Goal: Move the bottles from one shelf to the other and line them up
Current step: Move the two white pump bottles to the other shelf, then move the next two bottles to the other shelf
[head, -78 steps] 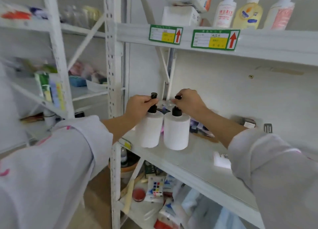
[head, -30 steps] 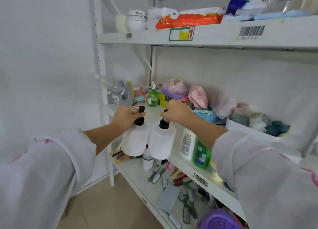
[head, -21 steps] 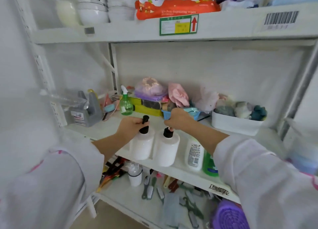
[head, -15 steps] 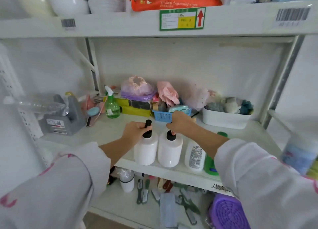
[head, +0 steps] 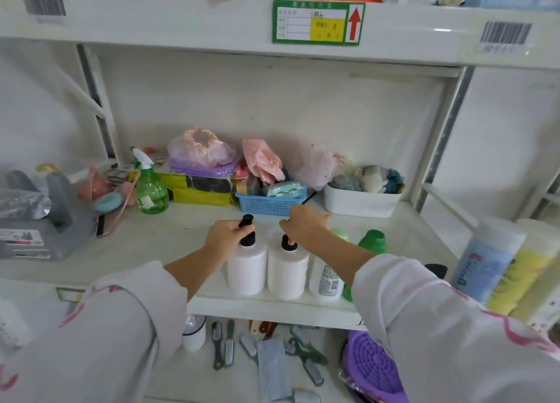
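**Two pump bottles landing on the new shelf**

Both white pump bottles are down at the front edge of the shelf (head: 127, 248), touching side by side. The left pump bottle (head: 247, 266) has the left hand (head: 225, 236) closed around its black pump neck. The right pump bottle (head: 288, 271) has the right hand (head: 304, 224) curled over its pump top, fingers gripping it from above. Just right of that pair stands a labelled white bottle (head: 327, 281), then a green bottle (head: 371, 242), so the row is already forming.

My take on doing this bit well: make sure both bases sit flat before letting go, nudge the pair snug against the labelled bottle, and keep them square to the shelf lip. They're close to the edge, so release straight up off the pumps rather than dragging sideways.

Behind the pair sits a blue basket (head: 266, 204), with a green spray bottle (head: 150, 187) off to its left and a white tub (head: 360, 202) to its right.

Versus half a second back: same grip on both pumps, bottles in the same spot, the view has just come in closer and squarer to the shelf.
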